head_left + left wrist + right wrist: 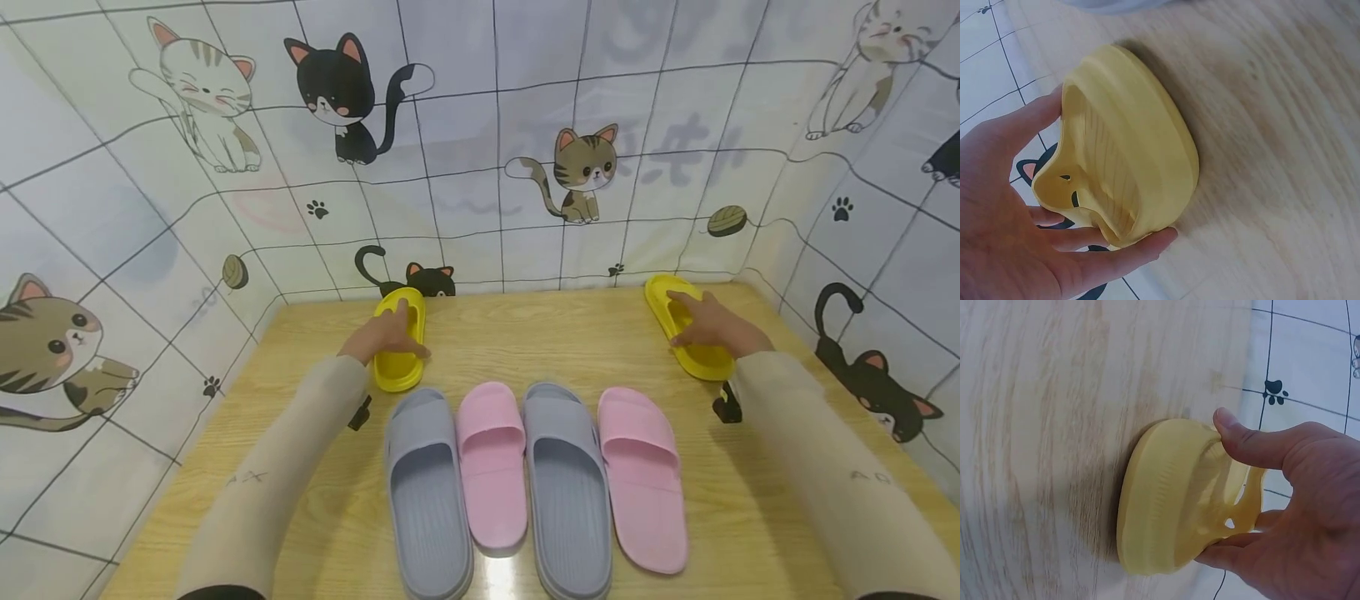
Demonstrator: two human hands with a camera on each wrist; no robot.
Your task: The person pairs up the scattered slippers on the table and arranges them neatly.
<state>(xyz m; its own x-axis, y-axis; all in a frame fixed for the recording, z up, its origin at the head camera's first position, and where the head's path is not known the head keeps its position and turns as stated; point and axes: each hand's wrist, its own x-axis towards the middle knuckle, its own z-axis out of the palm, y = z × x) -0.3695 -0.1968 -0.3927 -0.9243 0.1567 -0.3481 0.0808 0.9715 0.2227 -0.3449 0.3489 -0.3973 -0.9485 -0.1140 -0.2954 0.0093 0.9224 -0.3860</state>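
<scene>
Two yellow slippers lie at the back of a wooden table (525, 333). My left hand (386, 333) grips the left yellow slipper (399, 367) across its strap, thumb on one side and fingers on the other; in the left wrist view the same yellow slipper (1125, 150) sits between thumb and fingers (1116, 256). My right hand (708, 321) grips the right yellow slipper (701, 354) in the same way, and the right wrist view has that yellow slipper (1172, 500) held by the thumb (1241, 434) and fingers. Both slippers rest on the table.
In front of me stand two grey slippers (427, 492) (566, 483) and two pink slippers (491, 462) (645, 475), alternating in a row. Cat-print walls (480, 150) close the table at the back and both sides.
</scene>
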